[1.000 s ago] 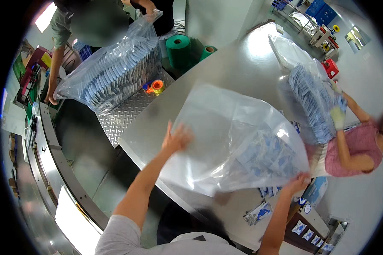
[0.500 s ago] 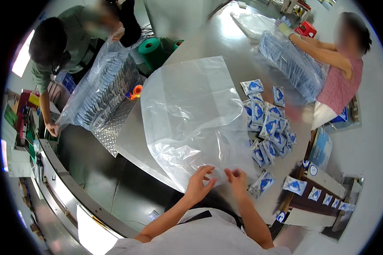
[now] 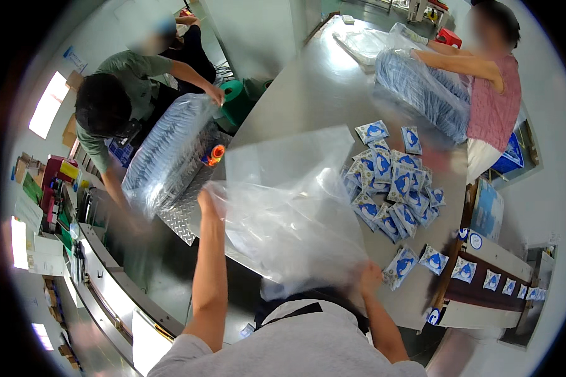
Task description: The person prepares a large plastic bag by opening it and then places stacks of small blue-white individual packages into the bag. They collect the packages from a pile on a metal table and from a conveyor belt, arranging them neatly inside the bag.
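One filmy bag (image 3: 289,220), probably plastic

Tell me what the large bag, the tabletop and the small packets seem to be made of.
Large bag: thin, glossy plastic film, judging by its see-through creases and highlights.
Tabletop: probably smooth metal, perhaps stainless steel, from its grey sheen.
Small packets: likely printed plastic film, given their pillow-like shape, though a paper layer is possible.

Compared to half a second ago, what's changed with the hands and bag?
The left hand moved left and forward, away from the right hand, and grips the left edge of the clear bag. The bag was drawn nearer and bunched up. The packet pile stays right of it.
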The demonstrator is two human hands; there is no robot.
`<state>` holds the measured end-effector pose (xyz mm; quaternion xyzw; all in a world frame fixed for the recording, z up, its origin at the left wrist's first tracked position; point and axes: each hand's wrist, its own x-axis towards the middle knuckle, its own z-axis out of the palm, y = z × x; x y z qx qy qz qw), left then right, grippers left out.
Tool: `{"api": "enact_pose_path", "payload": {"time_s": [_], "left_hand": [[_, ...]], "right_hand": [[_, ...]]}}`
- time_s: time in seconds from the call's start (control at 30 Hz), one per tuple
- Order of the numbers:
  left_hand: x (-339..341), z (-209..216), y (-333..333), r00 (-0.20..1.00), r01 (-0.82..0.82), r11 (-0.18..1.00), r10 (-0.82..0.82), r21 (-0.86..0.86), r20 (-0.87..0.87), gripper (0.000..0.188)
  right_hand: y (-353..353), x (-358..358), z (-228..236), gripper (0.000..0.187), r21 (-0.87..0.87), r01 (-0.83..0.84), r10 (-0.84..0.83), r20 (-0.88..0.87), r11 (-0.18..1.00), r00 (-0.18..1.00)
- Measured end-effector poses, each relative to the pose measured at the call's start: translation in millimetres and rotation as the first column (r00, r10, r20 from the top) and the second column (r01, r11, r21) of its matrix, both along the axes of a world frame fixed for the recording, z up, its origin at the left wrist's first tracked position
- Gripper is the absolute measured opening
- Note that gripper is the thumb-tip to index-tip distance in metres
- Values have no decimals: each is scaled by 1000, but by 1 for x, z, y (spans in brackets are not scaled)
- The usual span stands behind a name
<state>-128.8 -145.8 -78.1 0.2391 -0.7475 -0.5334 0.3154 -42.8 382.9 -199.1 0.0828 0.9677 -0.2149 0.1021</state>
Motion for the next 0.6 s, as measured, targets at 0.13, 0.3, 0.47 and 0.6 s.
{"api": "enact_pose_path", "payload": {"time_s": [0.13,0.3,0.47,0.6], "left_hand": [[-38,128,119,989,-43,955,0,294,146,17],[-26,132,151,945,285,911,-216,-297,244,22],[-2,172,214,883,432,799,-281,-418,376,38],[35,164,199,816,496,655,-128,-570,564,33]], "right_hand": [[62,17,3,44,-162,191,-155,214,968,965],[-48,-44,188,87,-402,-223,66,-369,888,927],[-167,-87,240,65,-213,-430,287,-487,877,825],[-162,-125,218,31,32,-377,338,-514,926,788]]}}
